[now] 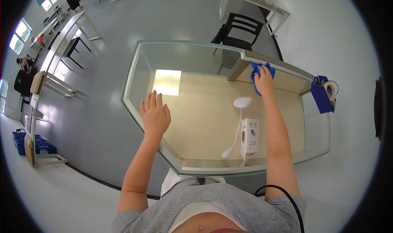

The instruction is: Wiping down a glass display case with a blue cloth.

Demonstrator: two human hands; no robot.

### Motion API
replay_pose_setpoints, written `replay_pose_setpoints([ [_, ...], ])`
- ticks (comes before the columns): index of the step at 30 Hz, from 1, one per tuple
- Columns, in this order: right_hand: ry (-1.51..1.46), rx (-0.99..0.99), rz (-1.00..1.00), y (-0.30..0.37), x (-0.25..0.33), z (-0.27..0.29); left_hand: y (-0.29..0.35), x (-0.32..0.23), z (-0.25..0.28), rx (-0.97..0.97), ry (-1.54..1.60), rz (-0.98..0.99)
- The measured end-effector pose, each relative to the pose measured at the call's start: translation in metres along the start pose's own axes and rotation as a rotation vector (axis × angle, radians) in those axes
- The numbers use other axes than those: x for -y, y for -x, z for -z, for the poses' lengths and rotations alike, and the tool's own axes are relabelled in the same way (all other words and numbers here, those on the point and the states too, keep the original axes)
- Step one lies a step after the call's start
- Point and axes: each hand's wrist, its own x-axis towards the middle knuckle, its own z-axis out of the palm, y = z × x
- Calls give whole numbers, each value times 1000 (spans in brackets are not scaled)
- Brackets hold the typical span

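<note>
My right hand (264, 78) is closed around a crumpled blue cloth (257, 65) at the far right of a glass display case (190, 57), by its wooden back strip (282, 63). Over the left part of the case, near its left edge, my left hand (154, 112) has its fingers stretched out and holds nothing. Whether its palm touches glass, I cannot tell. Between my arms, a white desk lamp (242, 102) with a thin stem appears beside a white printed box (250, 131), which is nearest my right forearm.
A blue holder (321, 94) with a roll of tape (330, 90) sits at the case's right corner. Beyond the case stands a black chair (241, 30) near a white table (258, 0). Long white tables (61, 45) line the left side. A black cable (286, 192) curves by my right side.
</note>
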Motion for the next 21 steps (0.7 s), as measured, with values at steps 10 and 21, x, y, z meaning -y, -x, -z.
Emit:
replay_pose_setpoints([
  [10, -102, 35, 341, -19, 185, -50, -4, -6, -1, 1, 12, 6],
  [21, -321, 212, 457, 114, 99, 47, -3, 14, -10, 5, -54, -21],
])
